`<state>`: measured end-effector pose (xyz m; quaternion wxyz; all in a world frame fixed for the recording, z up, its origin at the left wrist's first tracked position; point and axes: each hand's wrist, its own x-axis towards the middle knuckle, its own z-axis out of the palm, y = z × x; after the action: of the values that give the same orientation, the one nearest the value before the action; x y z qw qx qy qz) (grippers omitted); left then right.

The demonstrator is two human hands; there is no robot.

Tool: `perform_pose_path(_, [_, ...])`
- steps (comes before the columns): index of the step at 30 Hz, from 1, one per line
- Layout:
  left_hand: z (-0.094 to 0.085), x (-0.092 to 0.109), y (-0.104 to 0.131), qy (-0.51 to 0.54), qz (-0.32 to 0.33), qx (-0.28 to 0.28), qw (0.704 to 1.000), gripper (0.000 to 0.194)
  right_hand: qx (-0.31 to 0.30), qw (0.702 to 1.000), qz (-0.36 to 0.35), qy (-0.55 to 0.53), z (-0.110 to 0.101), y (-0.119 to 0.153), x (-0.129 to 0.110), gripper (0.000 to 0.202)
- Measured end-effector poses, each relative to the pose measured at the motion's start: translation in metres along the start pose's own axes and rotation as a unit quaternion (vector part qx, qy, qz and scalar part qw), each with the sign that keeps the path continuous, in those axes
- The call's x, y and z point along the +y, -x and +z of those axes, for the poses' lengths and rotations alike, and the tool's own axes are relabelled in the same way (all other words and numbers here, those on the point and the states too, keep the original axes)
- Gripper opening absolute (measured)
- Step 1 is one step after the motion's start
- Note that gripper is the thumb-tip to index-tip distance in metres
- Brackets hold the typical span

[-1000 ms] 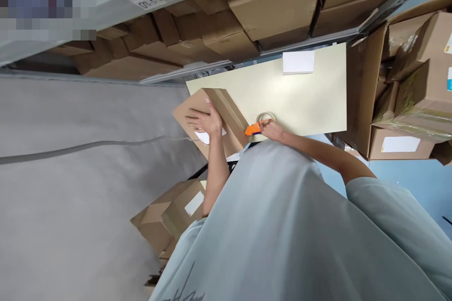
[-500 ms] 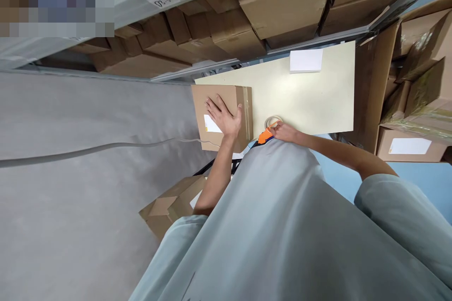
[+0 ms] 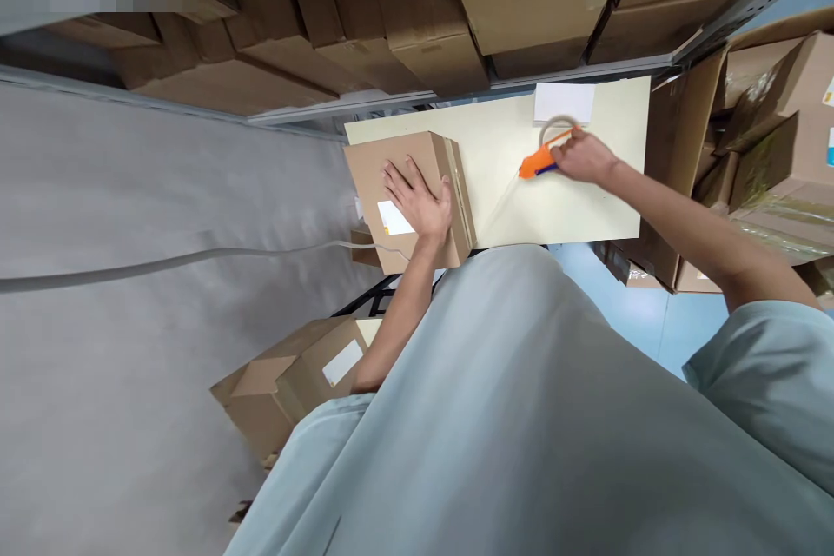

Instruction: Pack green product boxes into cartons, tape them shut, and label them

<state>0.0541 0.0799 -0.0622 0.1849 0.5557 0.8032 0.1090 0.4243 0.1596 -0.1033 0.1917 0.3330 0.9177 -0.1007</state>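
Note:
A closed cardboard box (image 3: pixel 365 169) with a white label (image 3: pixel 394 218) rests on the left end of a pale yellow tabletop (image 3: pixel 605 208). Flat on its upper face lies my left hand (image 3: pixel 420 201), fingers spread. My right hand (image 3: pixel 585 158) grips an orange tape dispenser (image 3: pixel 536 162) above the tabletop, right of the box. A roll of tape (image 3: pixel 551 127) sits in the dispenser. A clear strip of tape (image 3: pixel 500 210) stretches from the dispenser down to the box's lower right edge. Tape also runs along the box's right side.
Behind the tabletop, a metal shelf (image 3: pixel 391 106) holds several cardboard boxes. A white paper stack (image 3: pixel 564 95) lies at the tabletop's back edge. An open carton (image 3: pixel 707 139) stands at right, another box (image 3: pixel 319 369) at lower left. A grey cable (image 3: pixel 195 262) crosses the left side.
My right hand has moved up and right with the dispenser, away from the box, and a tape strip now stretches between them. The box is tilted slightly differently under my left hand.

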Motion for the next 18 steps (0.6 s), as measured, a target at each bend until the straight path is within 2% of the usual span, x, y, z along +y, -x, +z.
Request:
perform_pose_path(2, [0.0,0.001,0.0,0.003,0.0,0.003,1.0,0.092,0.027,0.999,0.027,-0.014,-0.008,-0.017,0.015,0.071])
perform_pose_path(4, [-0.001,0.003,0.001,-0.002,-0.001,0.003,1.0,0.092,0.043,0.996,0.05,-0.053,-0.018,-0.041,0.005,0.07])
perform_pose_path(7, [-0.001,0.005,0.001,-0.014,-0.004,0.0,1.0,0.092,0.044,0.987,0.096,-0.119,-0.036,-0.078,-0.041,0.062])
perform_pose_path(10, [-0.003,0.006,0.002,-0.014,-0.011,-0.004,1.0,0.091,0.021,0.974,0.142,-0.177,-0.054,-0.102,-0.09,0.052])
perform_pose_path(12, [-0.003,0.008,0.002,-0.008,-0.017,-0.01,1.0,0.092,0.008,0.96,0.187,-0.206,-0.066,-0.111,-0.108,0.049])
perform_pose_path(14, [-0.003,0.009,0.002,0.0,-0.021,-0.019,1.0,0.092,0.007,0.946,0.242,-0.215,-0.079,-0.118,-0.109,0.055])
perform_pose_path(16, [-0.003,0.011,0.002,0.007,-0.024,-0.025,0.999,0.092,0.014,0.936,0.284,-0.208,-0.093,-0.122,-0.098,0.062])
perform_pose_path(18, [-0.003,0.013,0.003,0.01,-0.022,-0.022,0.999,0.092,0.018,0.947,0.243,-0.208,-0.109,-0.12,-0.083,0.064])
